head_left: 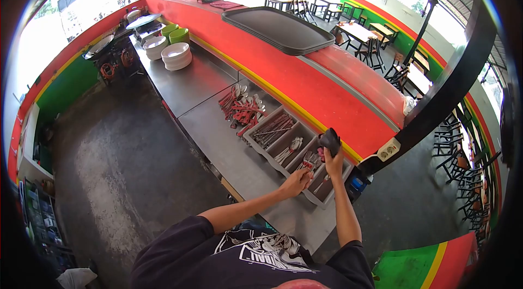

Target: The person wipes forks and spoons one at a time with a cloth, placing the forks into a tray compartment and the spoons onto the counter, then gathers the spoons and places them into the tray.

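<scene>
My right hand is closed around a dark cloth over the right part of a grey cutlery tray. My left hand is pinched at the tray's near side on a red-and-silver piece of cutlery; its exact kind is hard to make out. Slender dark-red and silver utensils fill the tray's left compartment. Spoons lie in the compartment beside it, and more cutlery is partly hidden by my hands. Left of the tray, a loose heap of red-handled cutlery spreads over the steel counter.
Stacked white plates and green containers stand farther along the counter. Black trays rest on the red ledge behind. A power socket is fixed at the right, by a black post. Tables and chairs stand beyond.
</scene>
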The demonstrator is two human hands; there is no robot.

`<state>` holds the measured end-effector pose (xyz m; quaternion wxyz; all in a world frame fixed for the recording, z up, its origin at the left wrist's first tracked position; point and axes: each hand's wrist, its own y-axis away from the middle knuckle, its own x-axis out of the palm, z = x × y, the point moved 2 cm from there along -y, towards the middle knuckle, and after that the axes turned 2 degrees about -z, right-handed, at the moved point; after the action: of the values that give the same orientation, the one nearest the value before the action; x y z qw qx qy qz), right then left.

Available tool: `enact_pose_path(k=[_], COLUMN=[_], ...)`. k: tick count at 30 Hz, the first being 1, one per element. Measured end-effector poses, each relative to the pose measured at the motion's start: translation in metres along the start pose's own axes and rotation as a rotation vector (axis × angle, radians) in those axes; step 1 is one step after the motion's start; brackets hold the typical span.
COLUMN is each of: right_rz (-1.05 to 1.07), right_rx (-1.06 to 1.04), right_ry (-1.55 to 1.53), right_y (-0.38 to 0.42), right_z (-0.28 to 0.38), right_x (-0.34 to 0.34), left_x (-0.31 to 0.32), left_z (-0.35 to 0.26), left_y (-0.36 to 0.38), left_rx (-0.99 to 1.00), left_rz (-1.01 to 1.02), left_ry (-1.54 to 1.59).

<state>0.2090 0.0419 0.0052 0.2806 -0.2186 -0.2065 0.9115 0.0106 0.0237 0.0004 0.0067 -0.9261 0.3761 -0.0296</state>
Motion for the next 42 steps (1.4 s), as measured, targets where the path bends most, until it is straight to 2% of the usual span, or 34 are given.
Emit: enact_pose_path(k=[4, 7, 10, 13, 16, 20, 23, 26, 29, 30, 32, 34, 36, 38, 39, 40, 42], right_rz=[-0.013, -0.005, -0.026, 0.101, 0.077, 0.043, 0.011, 0.001, -0.042, -0.011, -0.152, -0.237, -0.27, -0.352, -0.394, -0.353, -0.19], right_rx=[0.055, 0.242, 0.125, 0.464, 0.425, 0.502, 0.533, 0.544, 0.469, 0.471, 0.044, -0.024, 0.258, 0.102, 0.029, 0.022, -0.041], right_ry=[0.084, -0.046, -0.054, -0.208, -0.28, -0.289, -0.319, -0.333, -0.274, -0.228, -0.004, 0.001, -0.215, -0.08, -0.012, -0.097, -0.15], right_y=[-0.007, -0.004, -0.005, -0.005, -0.004, 0.001, 0.001, 0.003, 0.004, 0.004, -0.005, -0.005, -0.003, -0.002, 0.001, 0.005, 0.024], right_z=[-0.016, -0.012, -0.02, 0.0, 0.012, 0.012, 0.006, -0.002, -0.022, -0.014, -0.045, -0.041, -0.035, -0.036, -0.036, -0.004, 0.015], right_x=[-0.012, -0.02, -0.025, -0.042, -0.045, -0.051, -0.052, -0.053, -0.049, -0.049, -0.051, -0.053, -0.061, -0.063, -0.063, -0.055, -0.029], left_x=[0.002, 0.003, 0.005, 0.002, 0.002, 0.001, 0.002, 0.004, 0.005, 0.003, 0.0, -0.003, -0.005, -0.004, -0.005, -0.005, -0.001], left_z=[0.008, 0.01, 0.017, 0.014, 0.014, 0.019, 0.028, 0.015, -0.007, 0.001, 0.024, 0.024, 0.024, 0.024, 0.023, 0.021, 0.026], left_y=[0.007, 0.008, 0.01, 0.012, 0.011, 0.008, 0.002, 0.002, 0.006, 0.002, -0.006, -0.005, -0.006, -0.008, -0.008, -0.007, -0.007], left_rx=[-0.019, -0.026, 0.002, 0.019, -0.03, -0.086, 0.117, 0.179, 0.073, 0.073, 0.07, -0.146, -0.296, -0.388, -0.392, -0.399, -0.4], left_rz=[0.035, 0.057, 0.13, 0.192, 0.225, 0.243, 0.037, -0.051, -0.08, -0.089, -0.108, -0.004, 0.037, 0.021, 0.002, -0.016, -0.008], left_ry=[0.013, 0.009, -0.029, -0.04, 0.015, 0.013, -0.258, -0.708, -0.711, -0.687, -0.634, -0.266, 0.059, 0.339, 0.318, 0.297, 0.282])
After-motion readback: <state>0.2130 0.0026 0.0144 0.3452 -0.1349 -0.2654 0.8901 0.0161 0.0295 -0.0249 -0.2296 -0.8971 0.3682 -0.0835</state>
